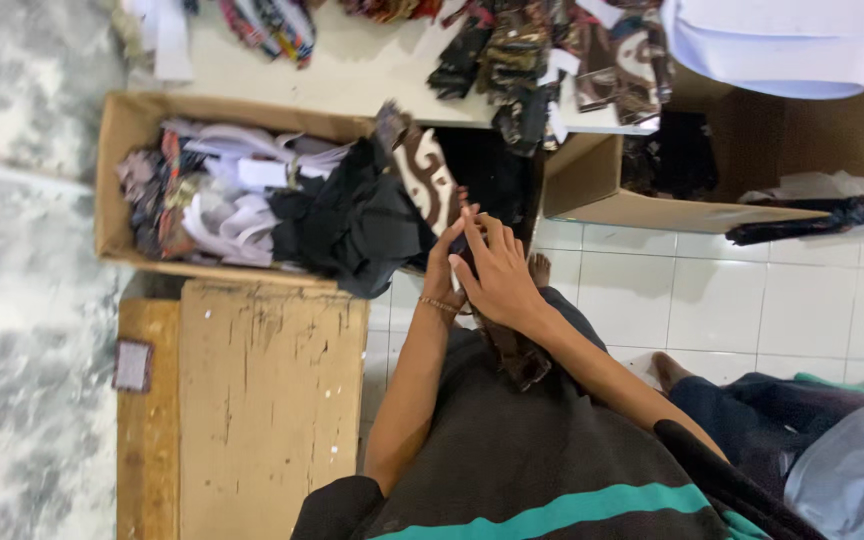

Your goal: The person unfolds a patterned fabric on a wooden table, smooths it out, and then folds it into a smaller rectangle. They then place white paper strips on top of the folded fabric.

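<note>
Both hands meet over a strip of dark brown patterned cloth [517, 350] that lies along the person's lap. The right hand [497, 275] lies flat with fingers spread on top; the left hand [444, 270], wearing a thin beaded bracelet, is tucked under it against the cloth. Whether either hand pinches the fabric I cannot tell. Just beyond them an open cardboard box [117, 150] holds crumpled black, white and printed textile scraps. A scuffed, scratched wooden bench [262, 400] sits beside the box. White glazed floor tiles [752, 300] run to the right, where a second cardboard box [592, 185] stands.
</note>
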